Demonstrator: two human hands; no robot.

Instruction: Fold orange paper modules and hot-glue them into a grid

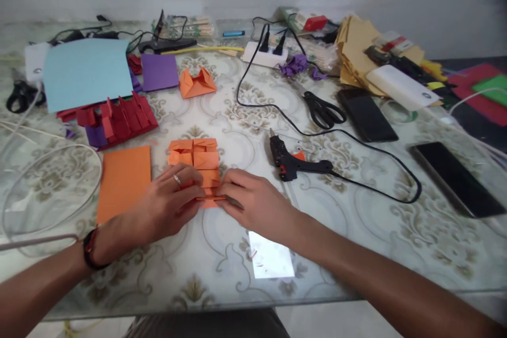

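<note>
A folded orange paper piece (206, 161) with several raised flaps lies in front of me. My left hand (174, 198), with a ring and a dark wristband, pinches the left end of its near fold. At the right end of the same fold, the fingers of my right hand (251, 198) are closed on the paper. The fingertips partly hide the crease between them. Left of the piece, a stack of flat orange paper (123, 179) lies partly under my left wrist. A black glue gun (289, 158) rests to the right of my right hand.
Black scissors (324, 110) and two dark phones (367, 115) (459, 178) lie to the right. The glue gun's cord loops toward a white power strip (265, 55). Folded red paper (129, 119), blue sheets (87, 74) and a purple square (159, 72) sit back left. A white card (271, 255) lies near the front.
</note>
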